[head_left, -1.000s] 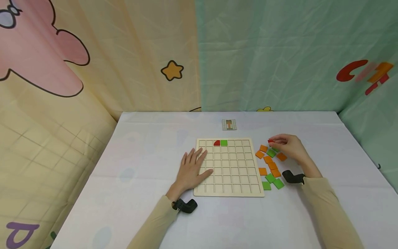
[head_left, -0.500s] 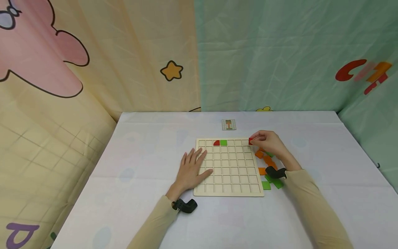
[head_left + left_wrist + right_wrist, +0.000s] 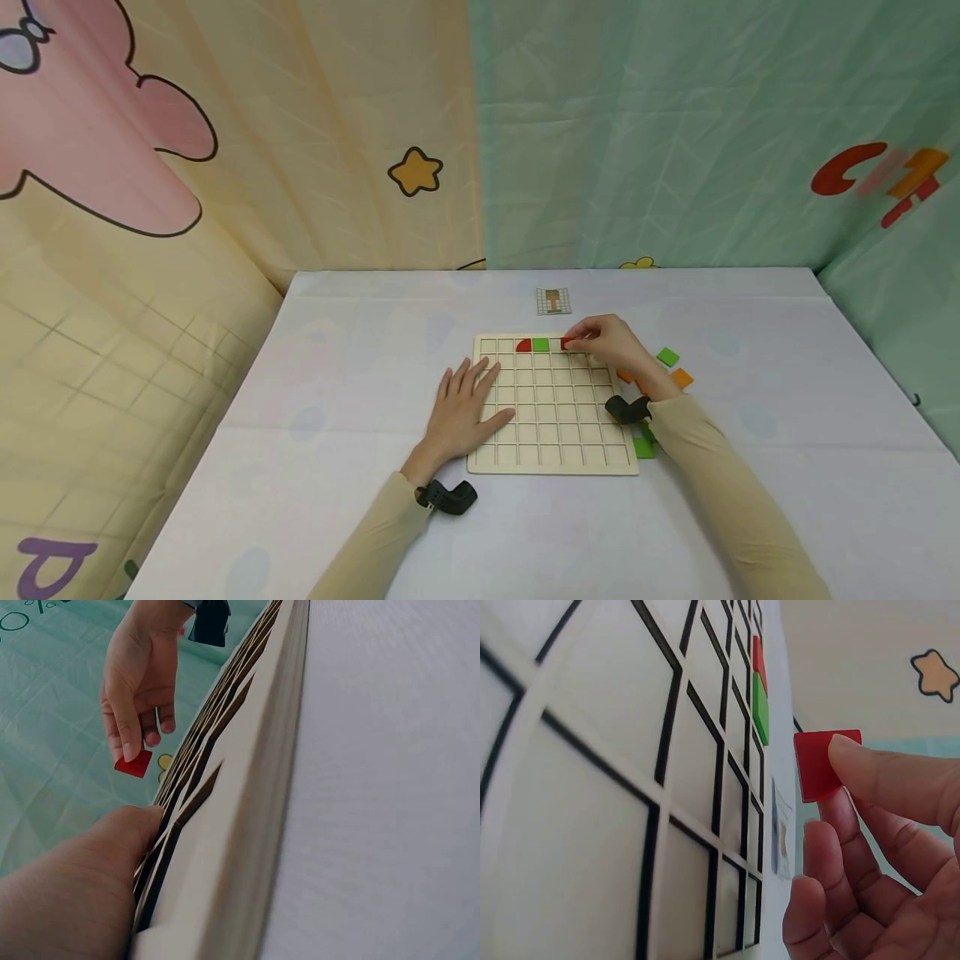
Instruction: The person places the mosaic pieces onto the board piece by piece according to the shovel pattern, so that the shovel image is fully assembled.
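Observation:
My right hand (image 3: 611,343) pinches a red tile (image 3: 816,766) between thumb and fingers, above the far row of a pale grid board (image 3: 555,432). In the right wrist view the tile is held up off the board. A red tile with one rounded corner (image 3: 523,346) and a green square tile (image 3: 540,345) sit side by side in that far row, left of the hand. My left hand (image 3: 461,410) rests on the board's left side with its fingers spread and straight. In the left wrist view its thumb (image 3: 112,844) lies on the grid.
Loose green tiles (image 3: 667,357) and orange tiles (image 3: 682,378) lie right of the board, some hidden under the right forearm. A small card with a printed grid picture (image 3: 552,301) lies behind the board. White cloth (image 3: 360,375) covers the table.
The right hand has carried the red tile leftward from above the loose tiles, past the board's right edge, to over the far row. The left hand has stayed in place.

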Action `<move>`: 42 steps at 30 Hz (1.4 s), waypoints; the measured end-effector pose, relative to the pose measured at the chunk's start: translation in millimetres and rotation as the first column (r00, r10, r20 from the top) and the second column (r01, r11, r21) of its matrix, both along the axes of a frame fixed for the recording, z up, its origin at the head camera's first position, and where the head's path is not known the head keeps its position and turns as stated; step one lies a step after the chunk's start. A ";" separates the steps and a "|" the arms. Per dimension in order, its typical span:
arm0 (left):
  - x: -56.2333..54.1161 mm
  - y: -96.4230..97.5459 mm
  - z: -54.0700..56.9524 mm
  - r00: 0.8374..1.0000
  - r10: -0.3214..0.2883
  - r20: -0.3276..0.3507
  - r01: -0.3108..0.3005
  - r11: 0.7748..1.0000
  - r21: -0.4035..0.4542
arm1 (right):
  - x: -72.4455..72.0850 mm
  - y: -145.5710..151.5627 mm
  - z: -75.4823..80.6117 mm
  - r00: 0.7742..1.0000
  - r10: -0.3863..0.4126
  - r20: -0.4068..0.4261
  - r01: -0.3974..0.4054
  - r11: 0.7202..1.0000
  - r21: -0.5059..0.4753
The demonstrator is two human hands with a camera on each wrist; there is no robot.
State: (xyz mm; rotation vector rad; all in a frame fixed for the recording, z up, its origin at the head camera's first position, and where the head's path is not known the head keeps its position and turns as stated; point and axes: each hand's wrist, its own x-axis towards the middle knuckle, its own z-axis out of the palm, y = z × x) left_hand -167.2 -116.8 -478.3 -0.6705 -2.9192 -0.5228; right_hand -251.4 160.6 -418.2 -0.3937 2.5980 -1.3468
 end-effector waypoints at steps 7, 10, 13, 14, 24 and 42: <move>-1.0 -0.1 -1.4 1.000 0.004 0.008 -0.004 1.000 -0.005 | -4.4 -11.3 -4.2 0.997 0.004 -0.076 -0.001 0.999 0.036; -1.5 -0.2 -2.0 1.000 0.003 0.004 -0.003 1.000 -0.005 | -6.9 -14.2 -6.1 0.996 0.003 -0.088 0.001 0.999 0.042; -1.3 -0.1 -1.4 1.000 0.004 0.004 -0.004 1.000 -0.010 | -8.0 -16.2 -6.5 0.996 -0.004 -0.085 0.009 0.998 0.061; -1.4 0.0 -1.5 1.000 0.004 0.005 -0.004 1.000 -0.013 | -8.2 -16.5 -6.9 0.996 -0.005 -0.088 0.011 0.997 0.070; -0.4 0.3 -0.5 1.000 -0.001 -0.011 0.001 1.000 0.000 | -11.6 -17.5 -8.7 0.998 -0.029 -0.053 0.035 0.991 0.130; -0.9 -0.3 -0.5 1.000 0.003 -0.002 -0.003 1.000 -0.002 | -14.5 -20.3 -3.1 0.996 -0.050 -0.079 0.071 0.954 0.291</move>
